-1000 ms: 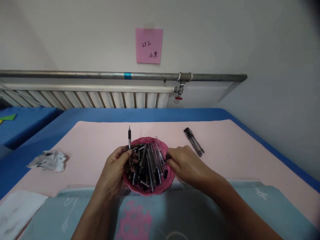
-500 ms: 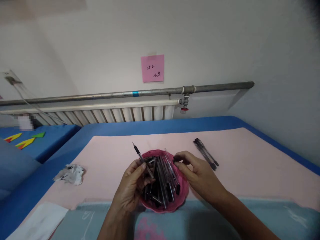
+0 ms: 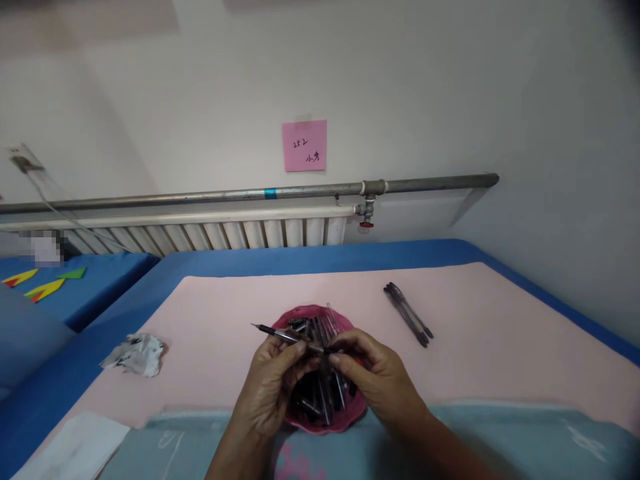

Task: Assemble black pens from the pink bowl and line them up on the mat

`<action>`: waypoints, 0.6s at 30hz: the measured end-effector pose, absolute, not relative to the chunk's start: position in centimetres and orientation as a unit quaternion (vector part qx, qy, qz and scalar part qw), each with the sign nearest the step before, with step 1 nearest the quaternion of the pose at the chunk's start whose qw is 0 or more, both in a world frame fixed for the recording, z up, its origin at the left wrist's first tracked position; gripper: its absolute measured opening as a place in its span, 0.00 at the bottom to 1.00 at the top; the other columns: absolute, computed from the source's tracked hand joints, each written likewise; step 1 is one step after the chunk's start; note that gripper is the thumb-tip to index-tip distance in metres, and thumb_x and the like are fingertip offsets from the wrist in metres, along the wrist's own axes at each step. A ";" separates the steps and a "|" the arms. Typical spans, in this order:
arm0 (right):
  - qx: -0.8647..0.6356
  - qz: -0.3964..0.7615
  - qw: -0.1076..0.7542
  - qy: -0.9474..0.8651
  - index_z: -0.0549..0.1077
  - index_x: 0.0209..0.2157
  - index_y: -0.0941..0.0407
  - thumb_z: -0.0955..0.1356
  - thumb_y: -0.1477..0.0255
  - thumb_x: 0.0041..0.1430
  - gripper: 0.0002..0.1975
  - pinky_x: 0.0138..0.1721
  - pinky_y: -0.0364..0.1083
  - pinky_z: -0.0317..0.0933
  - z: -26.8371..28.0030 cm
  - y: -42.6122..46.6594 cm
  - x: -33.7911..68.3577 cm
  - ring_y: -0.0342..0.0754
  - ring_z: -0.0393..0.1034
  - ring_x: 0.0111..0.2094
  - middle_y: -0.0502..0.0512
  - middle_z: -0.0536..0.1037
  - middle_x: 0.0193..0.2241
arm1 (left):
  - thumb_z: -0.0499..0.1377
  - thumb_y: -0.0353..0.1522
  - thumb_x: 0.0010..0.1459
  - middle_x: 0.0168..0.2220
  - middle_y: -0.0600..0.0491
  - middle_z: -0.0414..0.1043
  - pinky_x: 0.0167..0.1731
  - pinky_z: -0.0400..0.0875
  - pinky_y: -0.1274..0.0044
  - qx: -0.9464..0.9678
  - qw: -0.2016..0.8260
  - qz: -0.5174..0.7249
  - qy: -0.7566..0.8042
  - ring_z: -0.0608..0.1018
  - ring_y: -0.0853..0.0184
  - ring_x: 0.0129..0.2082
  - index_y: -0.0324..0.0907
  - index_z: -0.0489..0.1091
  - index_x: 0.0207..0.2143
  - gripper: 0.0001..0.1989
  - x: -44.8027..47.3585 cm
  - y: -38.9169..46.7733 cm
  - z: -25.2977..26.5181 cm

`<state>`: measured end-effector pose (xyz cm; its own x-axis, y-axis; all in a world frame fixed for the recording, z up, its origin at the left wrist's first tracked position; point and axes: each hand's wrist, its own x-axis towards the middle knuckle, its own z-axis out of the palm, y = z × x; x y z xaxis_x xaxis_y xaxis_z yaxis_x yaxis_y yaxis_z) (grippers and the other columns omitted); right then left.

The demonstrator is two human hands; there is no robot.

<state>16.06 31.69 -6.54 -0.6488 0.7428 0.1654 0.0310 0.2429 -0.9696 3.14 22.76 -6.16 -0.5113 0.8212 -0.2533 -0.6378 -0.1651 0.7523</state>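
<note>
My left hand (image 3: 267, 383) is closed on an uncapped pen (image 3: 283, 335), with its tip pointing left and its clear barrel running toward the right. My right hand (image 3: 383, 373) pinches a small black pen part (image 3: 327, 349) against the barrel's right end; the fingers hide most of it. Both hands are above a pink basket (image 3: 345, 424) with a scalloped rim. Clear barrels (image 3: 325, 393) and black pen parts fill it. To the right, several capped pens (image 3: 409, 315) lie side by side on the pink sheet.
Crumpled paper (image 3: 135, 355) lies left on the pink sheet (image 3: 240, 297), and a white sheet (image 3: 83, 447) at the lower left. A blue-green cloth (image 3: 195, 440) runs along the near edge. Behind the table stand a radiator (image 3: 250, 233) and a pipe (image 3: 200, 198).
My right hand has moved left and down to the pen's rear end, bringing the small black part against it. The pen has tilted from steep to nearly level in my left hand.
</note>
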 end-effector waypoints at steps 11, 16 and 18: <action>-0.265 0.395 0.339 -0.812 0.72 0.31 0.54 0.65 0.70 0.54 0.05 0.32 0.44 0.64 -6.9 31.6 16.9 0.45 0.70 0.29 0.51 0.76 0.27 | 0.70 0.29 0.38 0.27 0.52 0.75 0.30 0.75 0.78 0.102 0.478 0.751 0.444 0.77 0.69 0.27 0.37 0.73 0.26 0.11 3.9 23.1 -6.6; -0.265 0.382 0.324 -0.824 0.71 0.31 0.54 0.64 0.69 0.56 0.06 0.32 0.44 0.64 -7.2 31.5 17.0 0.46 0.70 0.30 0.51 0.76 0.28 | 0.70 0.29 0.37 0.27 0.51 0.76 0.29 0.74 0.79 0.105 0.473 0.755 0.442 0.77 0.69 0.26 0.37 0.73 0.26 0.12 3.9 23.1 -6.6; -0.263 0.390 0.312 -0.826 0.70 0.30 0.54 0.62 0.68 0.58 0.07 0.31 0.44 0.63 -7.2 31.5 16.9 0.46 0.70 0.29 0.51 0.75 0.27 | 0.70 0.29 0.37 0.27 0.51 0.76 0.30 0.74 0.78 0.111 0.474 0.755 0.440 0.77 0.69 0.27 0.37 0.73 0.27 0.12 3.9 23.0 -6.5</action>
